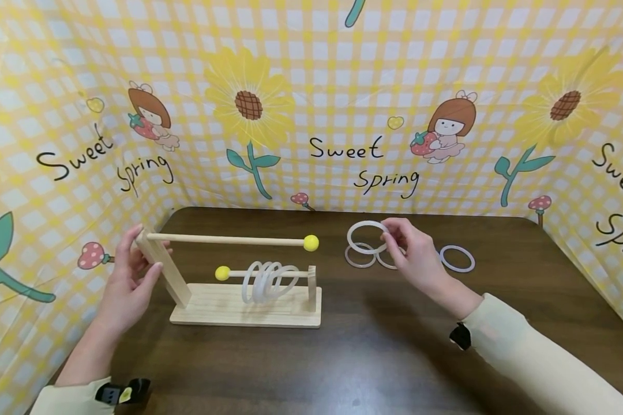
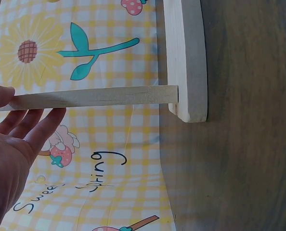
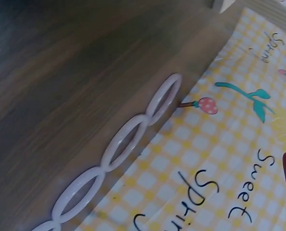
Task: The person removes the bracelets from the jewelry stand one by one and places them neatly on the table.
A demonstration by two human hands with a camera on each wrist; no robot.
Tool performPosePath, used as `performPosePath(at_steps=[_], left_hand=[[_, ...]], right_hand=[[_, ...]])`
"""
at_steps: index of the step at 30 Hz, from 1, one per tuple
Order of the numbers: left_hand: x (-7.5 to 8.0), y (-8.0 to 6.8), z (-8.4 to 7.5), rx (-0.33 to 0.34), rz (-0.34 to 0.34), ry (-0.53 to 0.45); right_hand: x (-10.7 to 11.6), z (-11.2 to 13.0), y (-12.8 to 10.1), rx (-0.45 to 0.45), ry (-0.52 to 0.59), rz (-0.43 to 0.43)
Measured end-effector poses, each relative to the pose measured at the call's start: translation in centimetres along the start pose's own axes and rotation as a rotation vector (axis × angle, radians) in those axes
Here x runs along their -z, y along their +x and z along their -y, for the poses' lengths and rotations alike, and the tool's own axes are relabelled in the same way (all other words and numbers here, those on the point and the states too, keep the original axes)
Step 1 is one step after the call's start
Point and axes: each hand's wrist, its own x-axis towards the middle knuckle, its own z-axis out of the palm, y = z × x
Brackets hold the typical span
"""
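A wooden stand has a flat base, and its tall post is held near the top between the thumb and fingers of my left hand. The left wrist view shows this grip on the post from the side. An upper rod ends in a yellow ball. Several whitish rings hang on the lower rod, which has its own yellow ball. Right of the stand, my right hand pinches a white ring above the table.
Several more rings lie in a row near the table's back edge, including one at the left and one at the right; my right hand partly hides the row. A yellow checked cloth stands around the brown table.
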Motion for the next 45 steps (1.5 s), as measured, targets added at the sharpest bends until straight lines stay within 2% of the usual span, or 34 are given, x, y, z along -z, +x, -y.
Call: performPosePath(at_steps=[5,10,20,25,30,39,45], left_hand=[[0.0,-0.1,0.0,0.003,-0.002,-0.01],[0.1,-0.1,0.3,-0.007,0.011,-0.004],[-0.1,-0.2,-0.1,0.015,-0.02,-0.017],[0.0,-0.1,0.0,-0.002,0.0,-0.013],[0.1,-0.1,0.2,-0.015,0.009,-0.012],[0.1,-0.2,-0.1,0.018,-0.002,-0.014],[0.1,-0.2,-0.1,0.012,-0.005,-0.021]], right_hand=[[0.2,-0.8,-0.6,0.013,-0.004,0.092],[-0.3,-1.5,-1.3,-0.033,0.012,0.203],[-1.4,-2.6,-3.0,-0.129,0.009,0.368],[-2.0,-3.1,-3.5,-0.15,-0.017,0.415],[-2.5,-3.4,-3.6,-0.181,0.007,0.464],[-3.3,-4.3,-3.8,-0.321,0.096,0.585],[-3.8,-4.9,-4.0,-0.3,0.087,0.633]])
